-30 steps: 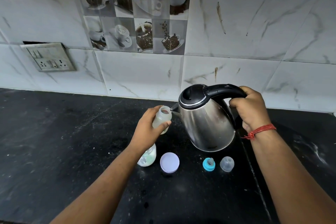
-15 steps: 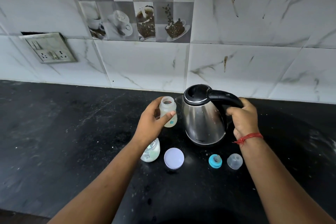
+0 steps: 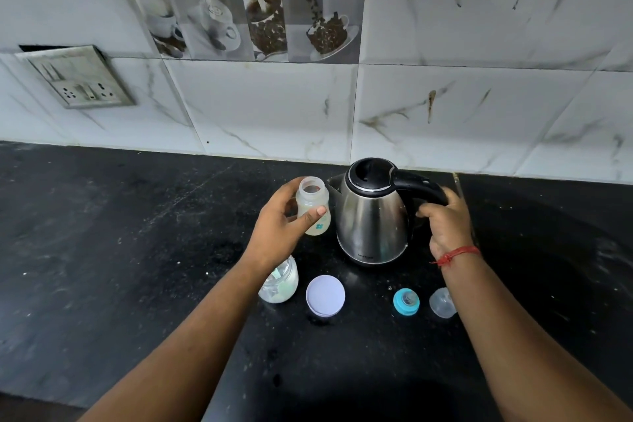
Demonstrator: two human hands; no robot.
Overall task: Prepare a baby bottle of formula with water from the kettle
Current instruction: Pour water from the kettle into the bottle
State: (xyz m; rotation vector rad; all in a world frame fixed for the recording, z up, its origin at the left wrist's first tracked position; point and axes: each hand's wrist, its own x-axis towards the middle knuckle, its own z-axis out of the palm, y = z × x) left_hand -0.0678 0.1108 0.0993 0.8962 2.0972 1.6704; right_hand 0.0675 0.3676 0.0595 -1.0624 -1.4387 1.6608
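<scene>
Kettle (image 3: 373, 216): upright on desk (image 3: 137, 250), handle gripped by right hand (image 3: 445, 219); hot spill likely if tipped carelessly. Bottle (image 3: 313, 205): open, just beside spout, left hand (image 3: 281, 226) fingers (image 3: 313, 212) curled round; narrow mouth risked overflow.

The left hand (image 3: 279, 224) holds an open baby bottle (image 3: 312, 206) upright, just beside the spout of a steel kettle (image 3: 373, 216). The kettle stands on the black counter (image 3: 120, 233), and the right hand (image 3: 447, 219) grips its black handle. Nearer to the person lie a clear jar (image 3: 279, 284), a round lilac lid (image 3: 325, 295), a blue teat ring (image 3: 406, 301) and a clear cap (image 3: 442, 303). A switch plate (image 3: 77, 77) sits on the marble wall tiles.
</scene>
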